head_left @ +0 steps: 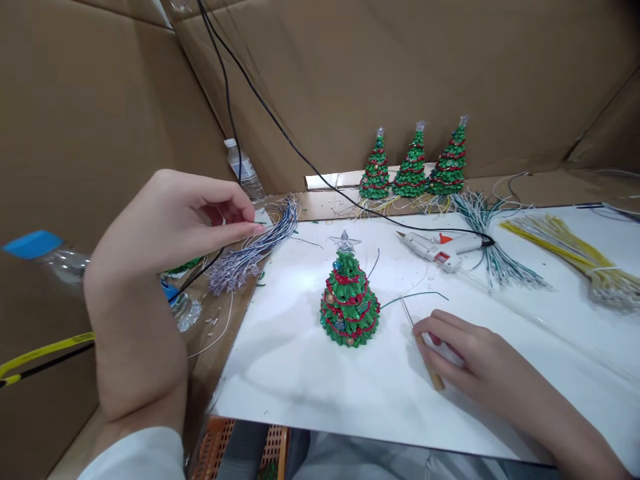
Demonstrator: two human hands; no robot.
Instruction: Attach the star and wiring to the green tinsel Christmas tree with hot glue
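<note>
A small green Christmas tree (350, 300) with red garlands, baubles and a clear star on top stands upright on the white board (280, 373). To its left, my left hand (215, 217) is raised with thumb and fingers pinched together. A thin strand shows by those fingertips, but what they hold is not clear. Right of the tree, my right hand (460, 353) grips an awl (433, 375), a thin metal shaft with a wooden handle, its tip pointing away from me. A green wire (415, 295) runs from the tree's right side past the awl's tip.
Three similar trees (411, 163) stand at the back. A white glue gun (435, 250) lies behind my right hand, its black cord crossing overhead. Bundles of purple-tipped wires (240, 267), green-white wires (500, 247) and yellow wires (575, 257) lie around. Plastic bottles (243, 170) stand left.
</note>
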